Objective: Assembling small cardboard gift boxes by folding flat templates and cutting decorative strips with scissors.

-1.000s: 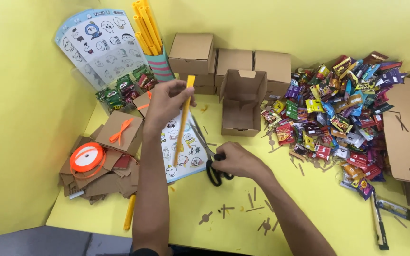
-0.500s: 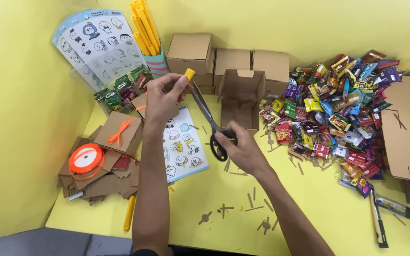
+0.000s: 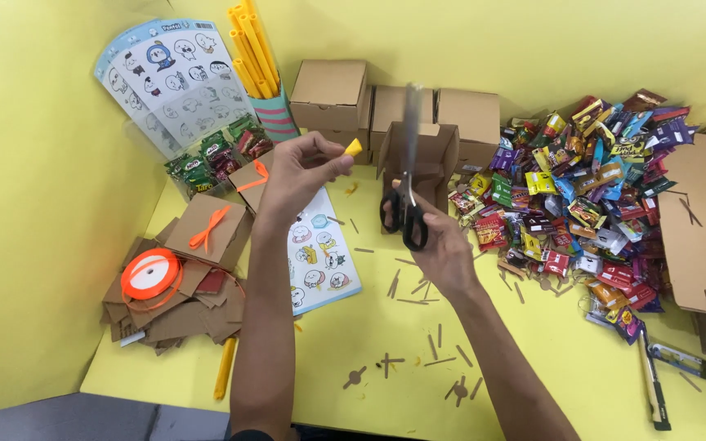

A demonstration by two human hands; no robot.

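Yellow table [image 3: 304, 359] and walls: sticker sheets [image 3: 169, 77] lean far left, brown boxes [image 3: 332, 94] behind, bright candy wrappers [image 3: 590, 188] heaped right. Left hand [image 3: 300, 175] pinches a yellow stick [image 3: 354, 148] by its end; right hand [image 3: 439, 245] grips closed scissors [image 3: 407, 192], blades upright just beside.

the picture is bright and even, with light that seems to come from above. the yellow table [image 3: 533, 367] looks very strong in colour. shadows are soft and small, under the arms and beside the cardboard boxes [image 3: 332, 94]. the scissors [image 3: 406, 188] look a bit blurry at the blades. the shiny candy wrappers [image 3: 590, 188] glint a little. the edges bend slightly outward.
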